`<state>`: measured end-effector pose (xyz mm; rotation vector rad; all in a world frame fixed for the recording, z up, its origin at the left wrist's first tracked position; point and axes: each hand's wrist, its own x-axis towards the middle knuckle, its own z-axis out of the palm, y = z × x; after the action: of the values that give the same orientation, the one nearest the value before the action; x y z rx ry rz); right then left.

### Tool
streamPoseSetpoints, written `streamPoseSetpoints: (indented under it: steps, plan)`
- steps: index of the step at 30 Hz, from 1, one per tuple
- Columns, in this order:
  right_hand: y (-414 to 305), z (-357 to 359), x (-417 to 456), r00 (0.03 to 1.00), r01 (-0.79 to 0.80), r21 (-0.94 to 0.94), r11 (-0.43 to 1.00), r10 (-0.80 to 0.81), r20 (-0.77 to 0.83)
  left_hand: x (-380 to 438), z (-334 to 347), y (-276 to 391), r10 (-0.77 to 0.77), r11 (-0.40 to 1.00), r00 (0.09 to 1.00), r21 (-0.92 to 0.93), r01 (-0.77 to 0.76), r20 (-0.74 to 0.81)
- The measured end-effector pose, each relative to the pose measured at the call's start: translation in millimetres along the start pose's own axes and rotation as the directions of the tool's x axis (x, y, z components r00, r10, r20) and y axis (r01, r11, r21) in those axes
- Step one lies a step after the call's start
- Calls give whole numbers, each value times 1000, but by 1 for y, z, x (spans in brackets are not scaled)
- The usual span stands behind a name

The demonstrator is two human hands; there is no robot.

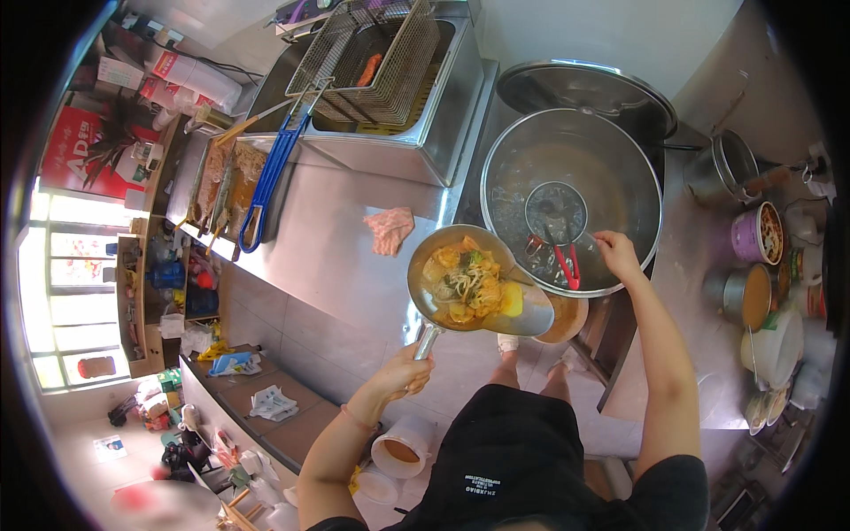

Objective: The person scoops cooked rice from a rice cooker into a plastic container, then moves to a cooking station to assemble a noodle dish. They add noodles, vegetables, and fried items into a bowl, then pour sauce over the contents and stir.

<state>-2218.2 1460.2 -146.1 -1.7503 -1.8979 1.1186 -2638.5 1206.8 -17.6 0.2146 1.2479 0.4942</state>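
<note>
My left hand (403, 373) grips the metal handle of a steel scoop-like pan (531, 317) with a wide lip. Cooked noodles, vegetables and broccoli (471, 275) lie inside it, with a yellow piece near the lip. The pan is held beside a large steel stockpot (624, 152) of cloudy liquid. Over the pot's near right side, my right hand (617, 254) pinches what looks like the thin handle of a round wire strainer (556, 207). The strainer rests in the liquid. A red-handled tool (568, 269), perhaps tongs or scissors, leans inside the pot's near rim.
A deep fryer (435, 149) with a wire basket (405, 86) stands upper left; the basket's blue handle (275, 166) overhangs trays. A pink cloth (390, 230) lies on the steel counter (325, 226). The pot lid (591, 83) leans behind. Several containers, including a purple tub (750, 235), line the right.
</note>
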Motion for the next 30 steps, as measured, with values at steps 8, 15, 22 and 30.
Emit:
streamPoseSetpoints:
  steps: [8, 15, 22, 30]
  plan:
    - [-71, -91, -116, 1000, 8, 416, 910, -2, -14, -15, 8, -29, 41, 999, 998, -12, -41, 42]
    - [-88, -162, -245, 892, 375, -233, 897, -418, -171, -44, 111, -80, 5, 992, 976, 119, -31, 216]
    - [-52, -199, -278, 782, 338, -862, 378, -622, 34, -14, 222, -75, 24, 957, 953, 269, -110, 303]
    - [45, -231, -358, 999, 23, -318, 948, -31, -19, 41, 337, -94, 97, 976, 912, 140, -165, 399]
